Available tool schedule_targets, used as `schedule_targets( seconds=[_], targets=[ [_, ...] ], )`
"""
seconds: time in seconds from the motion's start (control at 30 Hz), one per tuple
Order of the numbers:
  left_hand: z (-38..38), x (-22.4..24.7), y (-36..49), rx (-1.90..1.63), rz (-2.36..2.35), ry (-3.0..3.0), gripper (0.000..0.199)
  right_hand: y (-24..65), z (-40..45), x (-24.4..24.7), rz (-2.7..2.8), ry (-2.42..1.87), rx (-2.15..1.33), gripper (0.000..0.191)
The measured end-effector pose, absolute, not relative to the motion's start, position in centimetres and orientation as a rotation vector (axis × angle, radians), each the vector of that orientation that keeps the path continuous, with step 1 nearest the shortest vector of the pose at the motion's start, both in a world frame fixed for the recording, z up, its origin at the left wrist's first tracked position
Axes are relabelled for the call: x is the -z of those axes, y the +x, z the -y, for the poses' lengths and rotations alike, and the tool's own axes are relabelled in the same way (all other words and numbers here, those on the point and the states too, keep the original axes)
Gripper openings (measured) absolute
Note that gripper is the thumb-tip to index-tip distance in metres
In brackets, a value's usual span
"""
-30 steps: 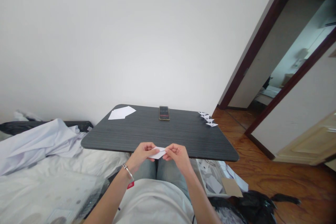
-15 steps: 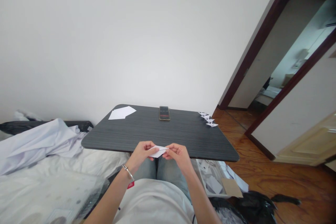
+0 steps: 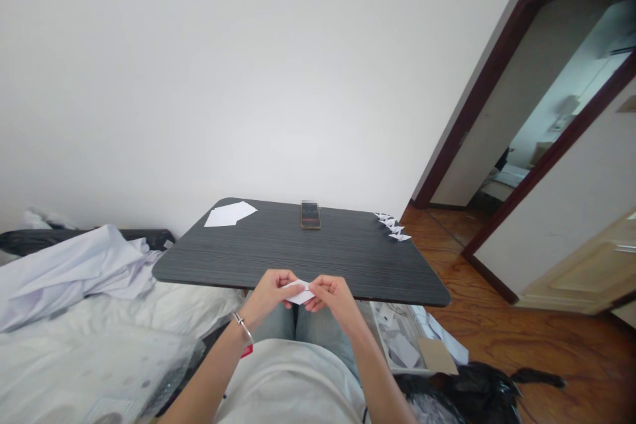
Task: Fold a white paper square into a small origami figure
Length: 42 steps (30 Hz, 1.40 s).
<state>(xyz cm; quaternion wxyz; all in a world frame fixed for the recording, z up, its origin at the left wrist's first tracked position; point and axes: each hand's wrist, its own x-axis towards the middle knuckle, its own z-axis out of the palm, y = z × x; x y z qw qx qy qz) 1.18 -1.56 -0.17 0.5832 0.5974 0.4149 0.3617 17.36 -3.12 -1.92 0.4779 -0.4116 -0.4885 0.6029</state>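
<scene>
Left hand [image 3: 271, 293] and right hand [image 3: 336, 295] pinch a folded white paper [image 3: 301, 293], seemingly firmly; a slackened grip could drop it onto the jeans [image 3: 274, 315] at 6 o'clock.

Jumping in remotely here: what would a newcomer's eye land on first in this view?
The left hand and right hand come first, pinching a small folded white paper just off the near edge of the dark wood-grain table. Along the table's far side lie loose white paper sheets at left, a phone at centre, and a row of small folded paper pieces at the right corner.

On table [image 3: 358, 258]: paper sheet [image 3: 230, 213] left | phone [image 3: 311, 214] centre | folded papers [image 3: 393, 226] right | bedding [image 3: 99, 298] front-left
</scene>
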Motion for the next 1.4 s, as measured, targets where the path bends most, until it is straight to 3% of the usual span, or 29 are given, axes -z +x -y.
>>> schedule_targets(
  seconds=[0.5, 1.4],
  targets=[
    [1.3, 0.3, 1.1, -1.033, -0.87, 1.451, 0.022, 17.6, 2.8, 2.1, 1.128, -1.021, -1.38, 0.032],
    [1.1, 1.3, 1.4, -0.952, -1.026, 1.664, 0.013, 17.2, 3.1, 2.3, 1.152, -1.006, -1.449, 0.023]
  ],
)
